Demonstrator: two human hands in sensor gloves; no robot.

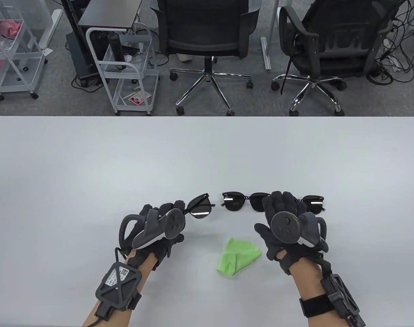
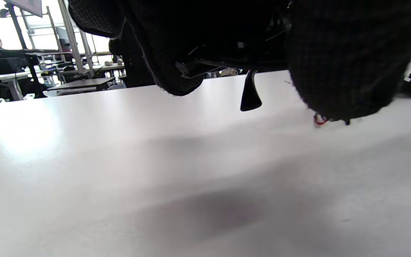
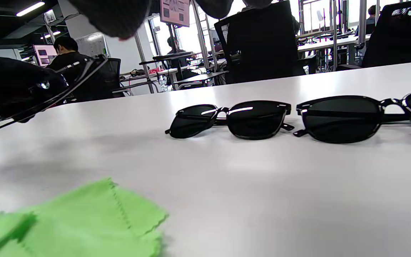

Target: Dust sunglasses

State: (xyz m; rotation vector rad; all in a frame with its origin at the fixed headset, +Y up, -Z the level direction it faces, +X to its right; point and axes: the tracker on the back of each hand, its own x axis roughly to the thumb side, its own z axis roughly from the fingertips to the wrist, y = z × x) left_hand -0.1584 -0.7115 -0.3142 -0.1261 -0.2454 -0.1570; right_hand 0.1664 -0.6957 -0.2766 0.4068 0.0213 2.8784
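Note:
My left hand (image 1: 175,208) grips a pair of black sunglasses (image 1: 201,208) by one side and holds it above the table, one lens sticking out to the right. In the left wrist view a temple tip (image 2: 250,96) hangs below the gloved fingers (image 2: 177,53). Two more black pairs lie side by side on the table: one (image 1: 242,201) (image 3: 232,119) in the middle, the other (image 1: 313,203) (image 3: 362,117) to its right. My right hand (image 1: 278,201) hovers over where they meet, fingers extended, holding nothing. A folded green cloth (image 1: 239,257) (image 3: 84,221) lies between my hands.
The white table (image 1: 91,163) stretches away bare in front of the glasses. Beyond its far edge stand two black office chairs (image 1: 207,34) and a white wire cart (image 1: 128,68). People sit at desks in the background of the wrist views.

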